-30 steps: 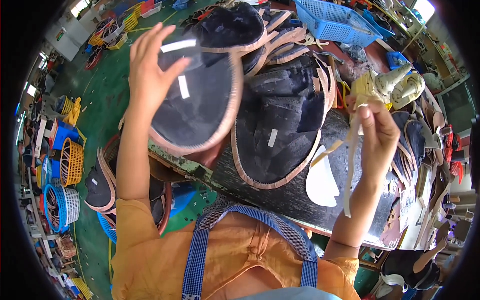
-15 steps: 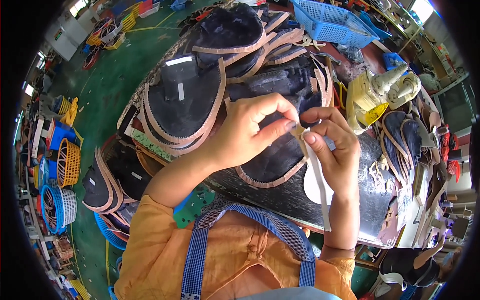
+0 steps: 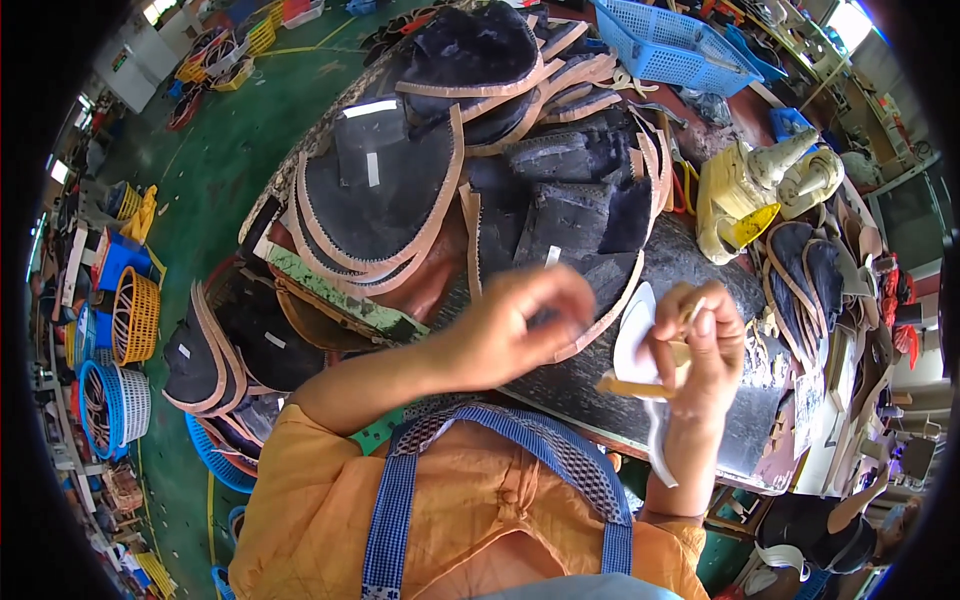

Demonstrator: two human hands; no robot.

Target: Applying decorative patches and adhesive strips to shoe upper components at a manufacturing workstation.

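Narrow, floppy tan-and-off-white strip [image 3: 636,388] here, pinched in the right hand [image 3: 708,352] over the scuffed dark tabletop [image 3: 754,422]. The hand covers its middle, so can't tell if it's one piece. Tan part points left, roughly level; pale tail bends toward the orange shirt [image 3: 330,480]. Left hand [image 3: 510,325]'s motion-blurred, fingers curled, can't tell if it's gripping anything.

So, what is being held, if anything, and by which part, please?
Right hand: white strip and tan strip, apparently near one end; left hand: nothing visible.
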